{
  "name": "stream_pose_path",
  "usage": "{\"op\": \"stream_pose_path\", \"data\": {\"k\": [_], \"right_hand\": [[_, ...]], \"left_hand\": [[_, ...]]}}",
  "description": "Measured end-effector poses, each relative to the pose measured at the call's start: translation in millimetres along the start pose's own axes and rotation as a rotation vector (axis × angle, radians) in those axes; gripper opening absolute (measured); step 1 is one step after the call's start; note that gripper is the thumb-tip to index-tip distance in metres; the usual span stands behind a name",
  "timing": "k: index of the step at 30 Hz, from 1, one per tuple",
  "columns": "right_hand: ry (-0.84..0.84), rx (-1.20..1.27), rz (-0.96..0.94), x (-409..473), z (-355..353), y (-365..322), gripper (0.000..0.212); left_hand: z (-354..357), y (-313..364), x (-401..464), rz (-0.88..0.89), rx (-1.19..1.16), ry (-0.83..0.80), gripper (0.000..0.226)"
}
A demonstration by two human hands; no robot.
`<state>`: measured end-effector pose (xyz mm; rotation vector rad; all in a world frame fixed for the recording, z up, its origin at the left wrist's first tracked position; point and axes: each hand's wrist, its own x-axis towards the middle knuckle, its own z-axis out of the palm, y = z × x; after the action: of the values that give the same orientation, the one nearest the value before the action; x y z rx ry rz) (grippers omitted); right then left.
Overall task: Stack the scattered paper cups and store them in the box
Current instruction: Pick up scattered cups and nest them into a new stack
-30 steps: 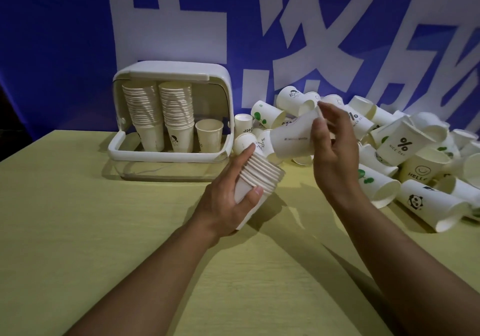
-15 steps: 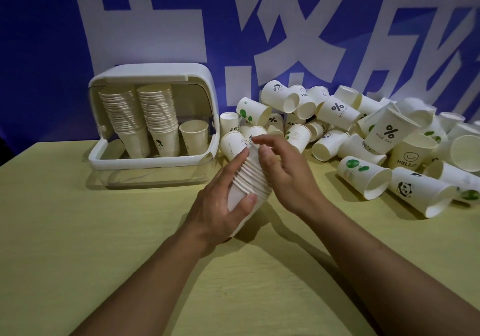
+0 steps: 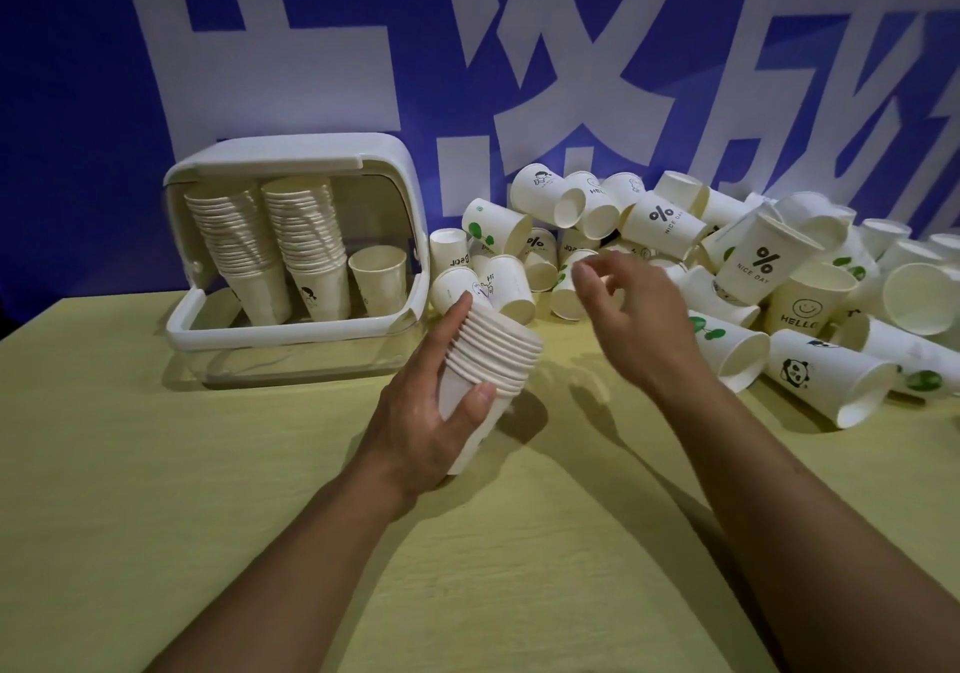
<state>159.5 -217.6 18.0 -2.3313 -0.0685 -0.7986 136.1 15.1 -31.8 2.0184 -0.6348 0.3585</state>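
A: Where was the nested stack of white paper cups (image 3: 488,365)?

B: Centre frame, tilted, off the yellow table (image 3: 156,490). Your left hand (image 3: 431,412) was wrapped round its lower end, thumb across the front.

A: Right hand (image 3: 631,308)?

B: Empty, fingers loosely curled and apart, just right of the stack, in front of the heap of loose printed paper cups (image 3: 748,277) at right.

A: Box?

B: White plastic box with open front (image 3: 291,251), left of centre. It held two tall stacks and one single cup.

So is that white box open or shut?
Open. The box has its front uncovered, showing two tall cup stacks and one single cup standing inside.
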Motion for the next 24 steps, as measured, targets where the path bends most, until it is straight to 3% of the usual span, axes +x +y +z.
{"op": "stream_pose_path", "data": {"k": [3,6,12,24], "right_hand": [[0.014,-0.423,0.185,6.8,-12.6,25.3,0.037],[-0.006,-0.572,0.289,6.5,-19.9,41.6,0.038],[-0.122,-0.654,0.418,8.6,-21.9,56.0,0.042],[-0.352,-0.693,0.3,4.3,-14.9,51.1,0.056]], "left_hand": [[1.0,1.1,-0.1,-0.004,-0.031,0.01,0.073],[3.7,2.8,-0.4,-0.001,-0.057,0.0,0.072],[4.4,4.7,-0.2,-0.016,-0.069,-0.002,0.07],[5.3,6.6,-0.1,-0.005,-0.082,0.002,0.071]]}}
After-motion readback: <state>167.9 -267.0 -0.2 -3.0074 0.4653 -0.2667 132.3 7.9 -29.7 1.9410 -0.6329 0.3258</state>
